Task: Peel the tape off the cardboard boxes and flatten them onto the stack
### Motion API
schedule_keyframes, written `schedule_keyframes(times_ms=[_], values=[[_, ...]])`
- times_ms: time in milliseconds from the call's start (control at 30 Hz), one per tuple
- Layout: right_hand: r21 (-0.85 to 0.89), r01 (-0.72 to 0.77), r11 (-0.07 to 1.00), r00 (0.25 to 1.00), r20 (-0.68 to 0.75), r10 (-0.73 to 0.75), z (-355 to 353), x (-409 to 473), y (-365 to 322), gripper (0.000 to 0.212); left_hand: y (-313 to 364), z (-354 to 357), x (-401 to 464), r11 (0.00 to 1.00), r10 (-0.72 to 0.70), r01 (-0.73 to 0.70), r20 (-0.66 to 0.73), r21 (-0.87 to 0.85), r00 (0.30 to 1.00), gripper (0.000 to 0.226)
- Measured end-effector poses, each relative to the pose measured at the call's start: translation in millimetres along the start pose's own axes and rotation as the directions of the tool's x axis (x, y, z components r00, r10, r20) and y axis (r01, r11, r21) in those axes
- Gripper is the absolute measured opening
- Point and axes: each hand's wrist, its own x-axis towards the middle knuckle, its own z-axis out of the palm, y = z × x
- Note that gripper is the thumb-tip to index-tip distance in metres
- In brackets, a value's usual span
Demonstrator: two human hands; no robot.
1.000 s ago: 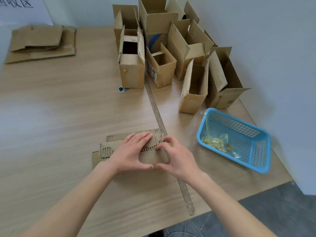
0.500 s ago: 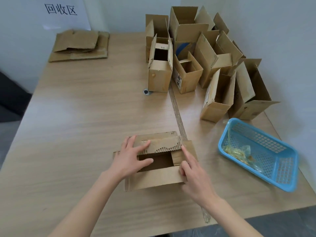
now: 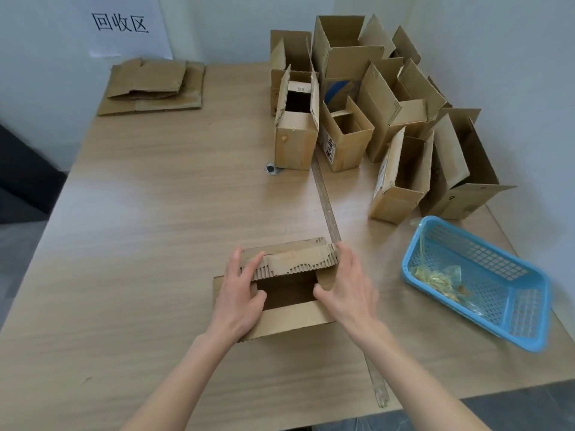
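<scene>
A small cardboard box (image 3: 292, 321) lies on the table in front of me, partly folded down, with a torn corrugated flap along its far side and a dark opening in the middle. My left hand (image 3: 241, 293) grips the box's left end, thumb at the opening. My right hand (image 3: 348, 290) holds its right end, fingers along the side and thumb on the near-right corner. A stack of flattened cardboard (image 3: 152, 87) lies at the far left of the table. Several upright open boxes (image 3: 342, 104) stand at the far right.
A blue plastic basket (image 3: 510, 309) with scraps of peeled tape sits at the right edge. A long strip of tape (image 3: 326, 200) runs down the table seam. A small round cap (image 3: 271, 168) lies beside the nearest upright box. A paper sign hangs on the far wall.
The box has opened up from a pressed-flat state, its dark opening now wider. My right hand shifted from the near-right edge to the right end. My view tilted up and left.
</scene>
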Motion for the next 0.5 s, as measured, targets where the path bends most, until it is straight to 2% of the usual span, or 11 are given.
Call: schedule_keyframes(times_ms=[67, 167, 233, 300, 367, 467, 500], values=[[0.103, 0.06, 0.993, 0.997, 0.036, -0.064, -14.8, 4.5, -3.3, 0.088, 1.5, -8.8, 0.6, 0.997, -0.01, 0.006, -0.06, -0.077, 0.998, 0.077], [0.317, 0.076, 0.945, 0.994, 0.055, -0.098, -44.7, 17.0, 0.5, 0.073, 6.5, -29.0, 8.2, 0.975, -0.062, 0.027, -0.15, -0.222, 0.987, 0.084], [0.405, 0.048, 0.913, 0.997, 0.031, -0.066, -61.8, 29.2, 4.3, 0.07, 11.4, -40.3, 11.9, 0.94, -0.059, -0.001, -0.168, -0.342, 0.984, 0.09], [0.503, 0.013, 0.864, 0.996, 0.073, -0.057, -75.4, 37.5, 1.7, 0.071, 17.3, -47.1, 14.4, 0.9, -0.065, -0.007, -0.149, -0.437, 0.987, 0.091], [0.643, -0.058, 0.763, 0.987, 0.152, -0.052, -87.6, 41.0, -5.1, 0.063, 21.6, -53.4, 16.4, 0.911, -0.029, -0.036, -0.152, -0.411, 0.988, 0.086], [0.785, -0.155, 0.6, 0.984, 0.179, 0.02, -99.7, 49.4, -11.6, 0.018, 23.6, -64.3, 17.8, 0.946, 0.173, -0.209, -0.16, -0.247, 0.972, 0.078], [0.811, -0.194, 0.552, 0.98, 0.189, 0.066, -101.7, 52.8, -12.6, 0.022, 22.2, -66.4, 19.0, 0.941, 0.265, -0.287, -0.138, -0.179, 0.954, 0.075]])
